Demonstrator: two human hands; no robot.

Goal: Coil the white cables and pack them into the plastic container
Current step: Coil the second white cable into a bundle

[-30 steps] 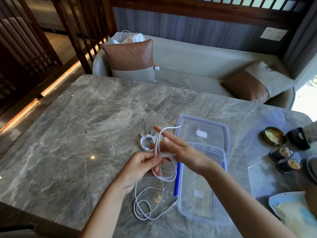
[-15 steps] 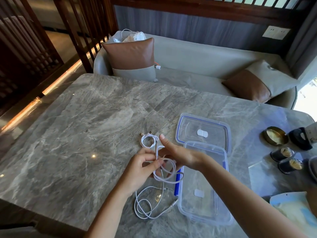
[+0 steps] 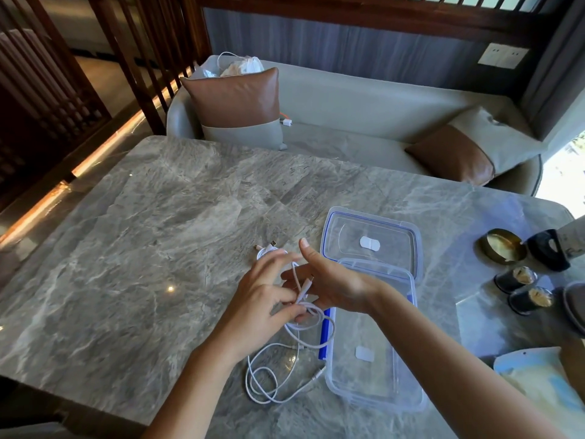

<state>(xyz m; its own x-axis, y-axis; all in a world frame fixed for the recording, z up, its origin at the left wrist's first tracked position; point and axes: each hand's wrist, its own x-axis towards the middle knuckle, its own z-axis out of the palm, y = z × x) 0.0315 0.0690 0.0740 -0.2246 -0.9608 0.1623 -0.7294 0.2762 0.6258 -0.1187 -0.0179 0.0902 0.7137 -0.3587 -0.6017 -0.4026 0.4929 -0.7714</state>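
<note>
**Surface** [image 3: 142,248]: grey marble, carrying all items below.

**Container** [image 3: 373,381]: clear plastic, open, blue clip [image 3: 324,334] on its left wall. Nothing shows inside except a white label.

**Lid** [image 3: 392,248]: clear, blue-edged, lying flat and touching the container's far end.

**Cable** [image 3: 316,326]: white, just left of the container. The upper part, with a connector, is raised between the hands. Small loops hang below them, and the slack lies in loose loops on the surface beside the container's near left corner.

**Coil** [image 3: 269,250]: a second white cable, already wound, on the surface left of the lid.

**Left hand** [image 3: 262,299]: thumb and forefinger pinch the cable, other fingers spread.

**Right hand** [image 3: 332,285]: above the container's far left corner, fingers straight, thumb raised. The cable lies across the fingers; whether it wraps them cannot be told.

**Dish** [image 3: 502,247], **cups** [image 3: 516,278], **pouch** [image 3: 538,375]: well right of the container.
</note>
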